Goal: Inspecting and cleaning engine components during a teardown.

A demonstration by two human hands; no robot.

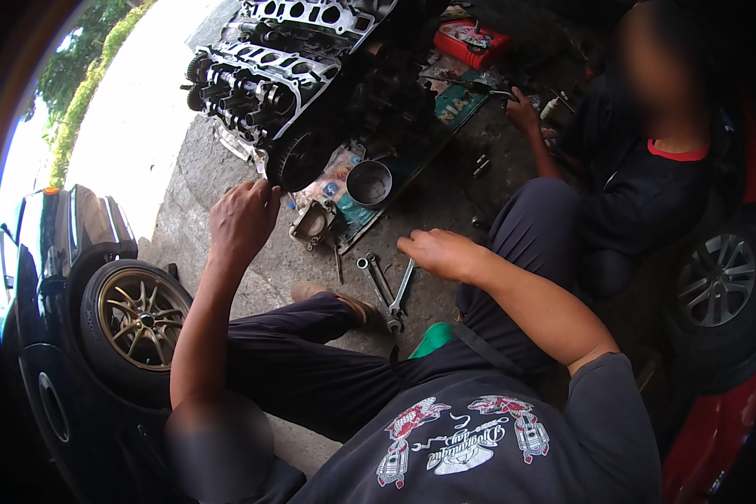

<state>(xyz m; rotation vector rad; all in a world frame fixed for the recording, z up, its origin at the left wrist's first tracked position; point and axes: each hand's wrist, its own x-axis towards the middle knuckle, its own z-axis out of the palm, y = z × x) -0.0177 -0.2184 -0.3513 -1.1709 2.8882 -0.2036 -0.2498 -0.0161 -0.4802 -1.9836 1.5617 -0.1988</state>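
The fingers [259, 192] of the person's left hand [244, 217] are curled at the lower edge of a large silver-and-black metal engine [260, 92], beside its dark toothed wheel [299, 162]. A pale metal piece shows just above them, but I cannot tell whether they grip it; the hand's place suggests steadying or feeling that part. The engine lies at the upper left of the work area, its shafts facing up, probably for access. The right hand [442, 253] hangs palm down with loosely bent fingers over the upper end of a long silver steel wrench [402, 290]; whether they touch it is unclear.

Two more silver wrenches [378, 283] lie beside it on the grey concrete floor [195, 181], likely kept there for easy reach. Between the right hand and the engine sit a round grey metal bowl [369, 183] and a boxy cast-metal part [313, 223], so a straight path across would meet them. The bowl rests on a teal printed sheet [359, 215], perhaps laid to catch dirt. Beyond, a co-worker's hand [524, 112] holds a slim tool near a red plastic container [470, 44], crowding that side. A dark car [67, 336] stands at the left.
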